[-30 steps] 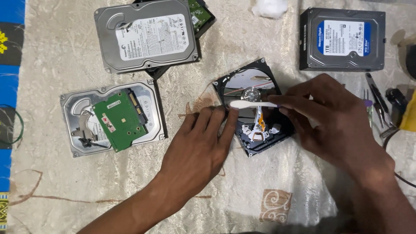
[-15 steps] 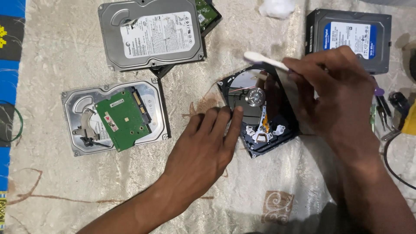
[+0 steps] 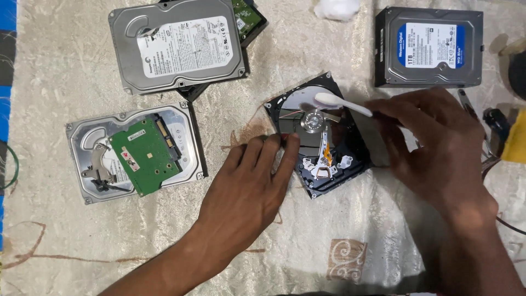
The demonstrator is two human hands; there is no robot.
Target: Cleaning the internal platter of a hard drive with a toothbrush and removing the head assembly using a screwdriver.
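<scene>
**Swab Repositioned Over the Platter of the Opened Drive**

Between the earlier views and this one, the white swab point(image 3: 342, 103) had travelled: first it lay level across the middle of the opened hard drive point(image 3: 318, 134), then it was lifted toward the drive's far corner, and now its padded tip had come down again onto the far part of the shiny platter point(image 3: 298, 104), just beside the central spindle hub point(image 3: 314, 120). The right hand point(image 3: 438, 148) carried it throughout and was closed around the swab's stem in a narrow pinch between thumb and fingers, the rest of the hand arched above the drive's right edge.

The left hand point(image 3: 246, 192) had barely shifted. It lay flat on the counter point(image 3: 66, 66), which was covered with a pale patterned cloth, fingers loosely together and holding nothing, their tips pressed against the near-left edge of the drive. Judged from this, the hand was bracing the drive while the swab worked the platter surface.

The drive itself rested tilted, corner-on to the person, at the centre of the counter with its cover off and the actuator arm point(image 3: 324, 151) exposed.

Surrounding items had not moved:
- a drive with a loose green circuit board point(image 3: 145, 156) lying on it, to the left;
- a closed silver drive point(image 3: 178, 46) at the far left;
- a drive with a blue label point(image 3: 430, 46) at the far right;
- a wad of cotton point(image 3: 335, 8) at the far edge.
</scene>
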